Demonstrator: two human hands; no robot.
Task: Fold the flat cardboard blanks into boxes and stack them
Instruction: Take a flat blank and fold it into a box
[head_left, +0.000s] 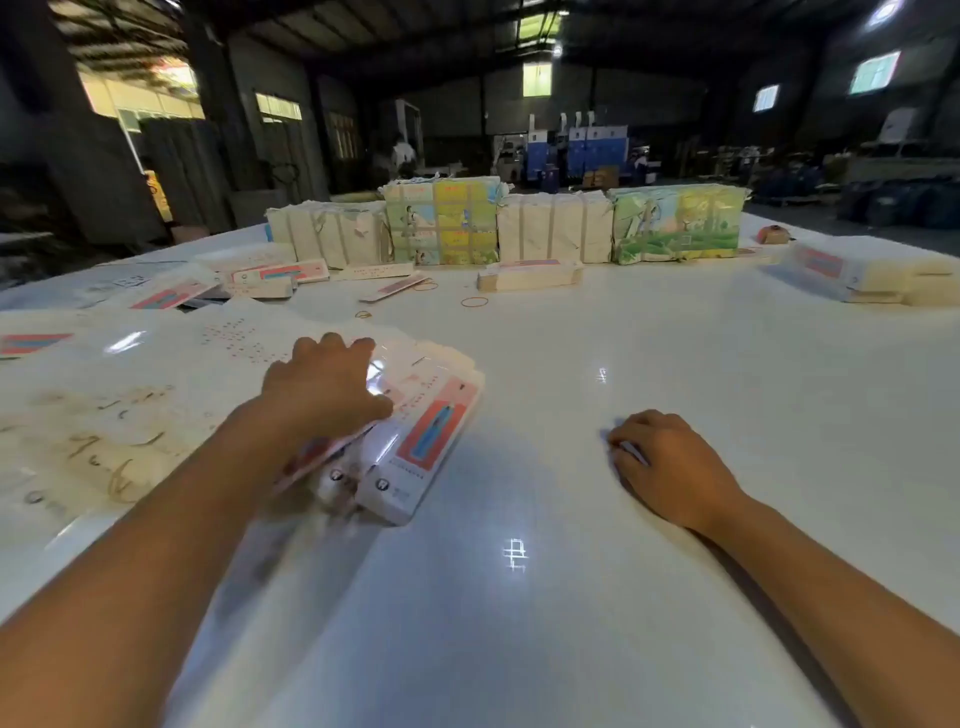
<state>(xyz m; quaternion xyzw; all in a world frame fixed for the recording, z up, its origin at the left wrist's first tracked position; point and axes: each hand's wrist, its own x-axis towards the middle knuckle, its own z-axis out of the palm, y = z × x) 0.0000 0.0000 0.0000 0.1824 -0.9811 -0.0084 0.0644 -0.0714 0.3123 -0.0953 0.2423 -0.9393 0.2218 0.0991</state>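
Observation:
A pile of flat white cardboard blanks with a red and blue print lies left of centre on the white table. My left hand lies on top of the pile, fingers curled over its far side and thumb on the top blank. The near end of the pile is blurred by motion. My right hand rests on the bare table to the right, fingers curled under, apart from the pile. Whether it holds anything I cannot tell.
More flat blanks are strewn over the table's left side. A small stack sits further back, another stack at the right edge. Wrapped bundles line the far edge. Rubber bands lie mid-table.

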